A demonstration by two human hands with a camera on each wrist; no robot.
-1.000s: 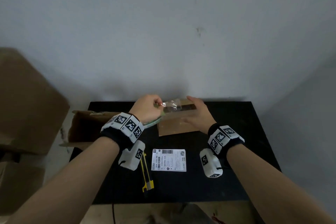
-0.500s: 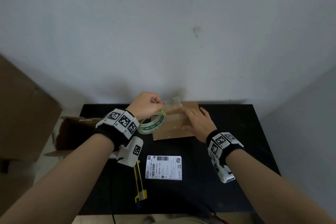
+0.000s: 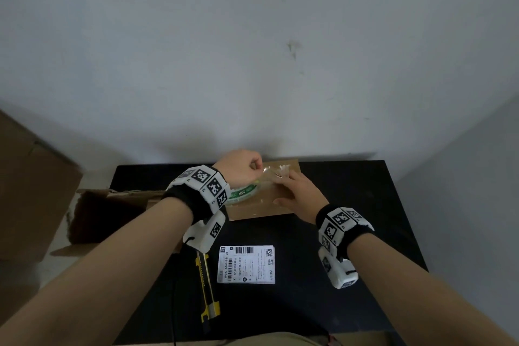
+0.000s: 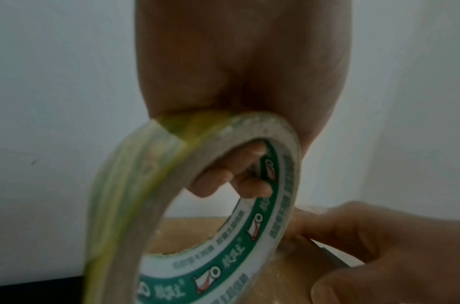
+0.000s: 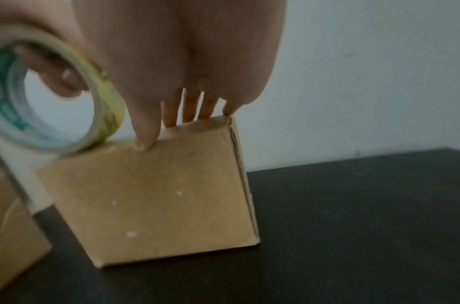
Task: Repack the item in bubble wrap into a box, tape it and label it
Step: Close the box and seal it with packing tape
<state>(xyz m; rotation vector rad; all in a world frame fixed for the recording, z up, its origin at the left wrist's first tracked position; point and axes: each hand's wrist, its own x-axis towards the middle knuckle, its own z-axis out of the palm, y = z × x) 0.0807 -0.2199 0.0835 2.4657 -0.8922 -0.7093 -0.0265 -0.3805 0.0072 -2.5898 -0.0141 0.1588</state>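
A small brown cardboard box (image 3: 266, 206) (image 5: 158, 195) stands at the back of the black table (image 3: 351, 233). My left hand (image 3: 241, 168) grips a roll of clear tape with a green core (image 3: 242, 194) (image 4: 223, 205), fingers hooked through the core, over the box's left part. A crinkled clear strip of tape (image 3: 276, 173) runs from the roll across the box top. My right hand (image 3: 299, 191) lies on the box top with straight fingers (image 5: 189, 109), thumb at the near edge. The item inside the box is hidden.
A white shipping label (image 3: 246, 264) lies flat at the table's front middle, with a yellow utility knife (image 3: 207, 286) to its left. A larger open cardboard box (image 3: 112, 213) lies on its side at the table's left edge. A wall stands close behind the table.
The left hand has brought the roll down against the box's left side, so the strip between the hands is shorter. The right hand stays pressed on the box top.
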